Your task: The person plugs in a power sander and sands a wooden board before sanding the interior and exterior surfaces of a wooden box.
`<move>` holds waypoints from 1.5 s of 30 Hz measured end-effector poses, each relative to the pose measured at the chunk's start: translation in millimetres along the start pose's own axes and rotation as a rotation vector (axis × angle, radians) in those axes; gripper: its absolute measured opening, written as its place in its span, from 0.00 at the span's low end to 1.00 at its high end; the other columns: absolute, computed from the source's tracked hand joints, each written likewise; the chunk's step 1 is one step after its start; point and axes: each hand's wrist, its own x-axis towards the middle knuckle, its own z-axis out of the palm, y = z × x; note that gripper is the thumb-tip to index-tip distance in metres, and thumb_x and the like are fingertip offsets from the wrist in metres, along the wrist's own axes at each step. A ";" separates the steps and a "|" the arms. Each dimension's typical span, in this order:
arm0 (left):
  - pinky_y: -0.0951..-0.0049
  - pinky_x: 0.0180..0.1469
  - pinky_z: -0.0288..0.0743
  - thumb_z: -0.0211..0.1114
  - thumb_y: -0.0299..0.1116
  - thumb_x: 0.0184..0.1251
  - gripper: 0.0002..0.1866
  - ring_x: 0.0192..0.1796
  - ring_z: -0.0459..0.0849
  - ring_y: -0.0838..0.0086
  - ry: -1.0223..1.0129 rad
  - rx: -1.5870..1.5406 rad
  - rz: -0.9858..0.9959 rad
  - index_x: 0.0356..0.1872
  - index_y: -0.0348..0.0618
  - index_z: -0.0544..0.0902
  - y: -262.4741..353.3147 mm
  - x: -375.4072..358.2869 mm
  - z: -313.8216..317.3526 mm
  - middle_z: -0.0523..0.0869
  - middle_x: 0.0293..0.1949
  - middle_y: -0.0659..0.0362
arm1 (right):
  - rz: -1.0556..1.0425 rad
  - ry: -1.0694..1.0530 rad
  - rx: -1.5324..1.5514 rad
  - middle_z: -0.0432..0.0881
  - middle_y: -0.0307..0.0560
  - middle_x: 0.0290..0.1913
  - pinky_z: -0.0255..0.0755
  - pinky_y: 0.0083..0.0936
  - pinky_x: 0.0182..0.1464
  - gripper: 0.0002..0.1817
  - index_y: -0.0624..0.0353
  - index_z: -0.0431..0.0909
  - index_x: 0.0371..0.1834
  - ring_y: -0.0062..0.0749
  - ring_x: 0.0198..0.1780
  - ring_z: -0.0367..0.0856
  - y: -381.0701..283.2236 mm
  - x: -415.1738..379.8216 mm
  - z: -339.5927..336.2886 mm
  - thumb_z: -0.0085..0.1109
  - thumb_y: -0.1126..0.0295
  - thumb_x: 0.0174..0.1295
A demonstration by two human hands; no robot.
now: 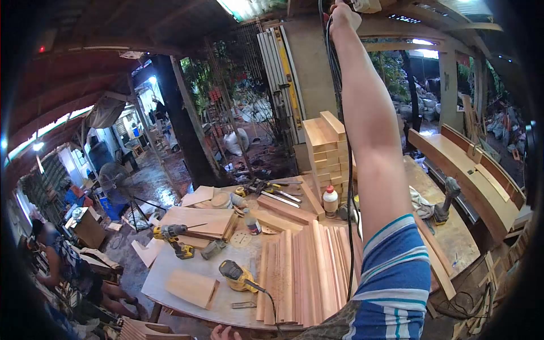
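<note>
My right hand (343, 18) is raised high at the top of the view, at the hanging black cables beside a pale fitting (367, 5); its fingers are closed, but what they hold is too small to make out. At the bottom edge, the fingertips of my left hand (225, 333) show just off the table's front edge, spread apart with nothing in them. Nearest to it on the table (156, 283) are a yellow and black sander (237, 276), a small metal piece (243, 305) and a row of long wood strips (306, 266).
A drill (175, 235), a wooden board (190, 288), a bottle (252, 222) and a glue bottle (330, 195) stand or lie on the table. Stacked blocks (326, 150) rise behind. A person (62, 255) sits at the left, near a fan (115, 178). Cables hang beside my arm.
</note>
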 end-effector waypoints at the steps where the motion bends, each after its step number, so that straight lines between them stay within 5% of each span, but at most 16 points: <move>1: 0.41 0.66 0.71 0.72 0.41 0.68 0.20 0.64 0.76 0.42 0.009 0.001 -0.008 0.55 0.41 0.86 0.9 0.0 -2.9 0.79 0.62 0.40 | -0.102 -0.011 0.002 0.83 0.44 0.26 0.72 0.34 0.26 0.12 0.65 0.84 0.33 0.29 0.23 0.79 4.4 6.6 -0.5 0.73 0.66 0.62; 4: 0.43 0.65 0.72 0.72 0.41 0.68 0.19 0.63 0.77 0.43 0.069 0.045 0.034 0.54 0.41 0.87 0.8 5.1 -5.3 0.79 0.61 0.41 | -0.190 0.141 -0.279 0.83 0.40 0.27 0.72 0.29 0.26 0.11 0.66 0.83 0.32 0.24 0.21 0.77 -4.5 -5.0 2.0 0.72 0.68 0.62; 8: 0.46 0.65 0.73 0.72 0.40 0.68 0.19 0.63 0.78 0.45 -0.002 0.049 0.012 0.54 0.42 0.86 15.5 12.2 -17.6 0.79 0.61 0.42 | -0.170 -0.019 -0.110 0.84 0.43 0.28 0.71 0.29 0.25 0.10 0.66 0.85 0.37 0.25 0.24 0.82 11.1 20.8 0.2 0.69 0.68 0.64; 11: 0.48 0.65 0.74 0.71 0.39 0.69 0.17 0.63 0.78 0.46 -0.014 0.062 0.025 0.54 0.42 0.86 4.9 6.3 -6.3 0.79 0.62 0.43 | -0.258 0.047 -0.280 0.86 0.48 0.30 0.76 0.30 0.22 0.15 0.70 0.83 0.49 0.30 0.27 0.86 -27.0 -36.7 11.3 0.65 0.66 0.70; 13: 0.48 0.65 0.74 0.70 0.37 0.69 0.17 0.63 0.78 0.46 -0.016 -0.025 0.020 0.55 0.42 0.86 -0.3 1.9 -2.4 0.78 0.62 0.44 | -0.169 0.029 -0.078 0.88 0.55 0.36 0.82 0.36 0.20 0.22 0.72 0.76 0.61 0.37 0.29 0.89 -34.1 -50.5 15.8 0.59 0.62 0.75; 16: 0.49 0.65 0.75 0.69 0.35 0.69 0.17 0.63 0.78 0.46 -0.045 -0.027 -0.034 0.56 0.42 0.86 -10.7 -4.8 2.2 0.78 0.62 0.44 | -0.154 0.008 0.025 0.87 0.58 0.41 0.86 0.39 0.19 0.25 0.74 0.71 0.64 0.40 0.29 0.88 -20.9 -35.0 21.3 0.53 0.60 0.79; 23: 0.50 0.65 0.74 0.68 0.34 0.70 0.17 0.63 0.78 0.46 -0.050 -0.047 -0.045 0.57 0.43 0.85 -23.0 -13.6 -2.1 0.78 0.62 0.45 | -0.023 -0.042 0.181 0.86 0.60 0.43 0.89 0.42 0.27 0.27 0.76 0.73 0.59 0.43 0.30 0.88 -22.2 -47.2 19.1 0.50 0.55 0.81; 25: 0.51 0.65 0.74 0.68 0.34 0.71 0.17 0.63 0.78 0.47 -0.054 -0.052 -0.027 0.57 0.43 0.86 -20.3 -13.3 -3.4 0.78 0.61 0.45 | 0.018 -0.224 0.361 0.86 0.60 0.43 0.90 0.47 0.32 0.26 0.74 0.74 0.58 0.44 0.30 0.87 -22.2 -45.0 14.3 0.49 0.55 0.82; 32: 0.53 0.66 0.74 0.67 0.37 0.73 0.16 0.64 0.78 0.49 -0.100 -0.101 -0.087 0.58 0.43 0.85 -35.9 -24.3 6.3 0.78 0.61 0.46 | -0.001 -0.197 0.522 0.88 0.48 0.38 0.84 0.33 0.31 0.21 0.64 0.81 0.54 0.35 0.29 0.86 0.8 -18.7 8.5 0.49 0.54 0.82; 34: 0.53 0.67 0.73 0.66 0.38 0.75 0.17 0.63 0.78 0.48 -0.087 -0.406 -0.270 0.59 0.43 0.85 -43.1 -30.3 20.1 0.78 0.61 0.46 | -0.018 -0.197 0.536 0.88 0.47 0.38 0.83 0.31 0.30 0.21 0.63 0.81 0.53 0.34 0.29 0.86 1.5 -19.3 4.4 0.49 0.54 0.82; 37: 0.52 0.66 0.73 0.66 0.38 0.75 0.18 0.62 0.78 0.47 -0.168 -0.103 -0.022 0.61 0.44 0.84 -52.3 -26.9 19.7 0.78 0.61 0.46 | -0.025 -0.223 0.300 0.89 0.43 0.35 0.74 0.23 0.26 0.21 0.60 0.82 0.51 0.28 0.27 0.85 -5.6 -35.1 0.3 0.47 0.53 0.83; 43: 0.53 0.66 0.74 0.66 0.36 0.75 0.17 0.62 0.78 0.47 -0.198 -0.174 -0.013 0.61 0.44 0.84 -26.1 -17.2 8.7 0.77 0.61 0.44 | -0.106 0.019 0.252 0.91 0.48 0.40 0.69 0.22 0.22 0.26 0.63 0.82 0.52 0.26 0.26 0.83 -5.7 -30.0 32.7 0.43 0.50 0.83; 45: 0.52 0.65 0.74 0.65 0.36 0.76 0.17 0.62 0.78 0.46 -0.207 -0.197 -0.053 0.61 0.43 0.84 -19.3 -20.4 1.9 0.77 0.62 0.44 | -0.217 0.111 0.233 0.90 0.53 0.46 0.77 0.28 0.32 0.29 0.71 0.80 0.56 0.32 0.33 0.87 -3.3 3.5 37.5 0.42 0.50 0.83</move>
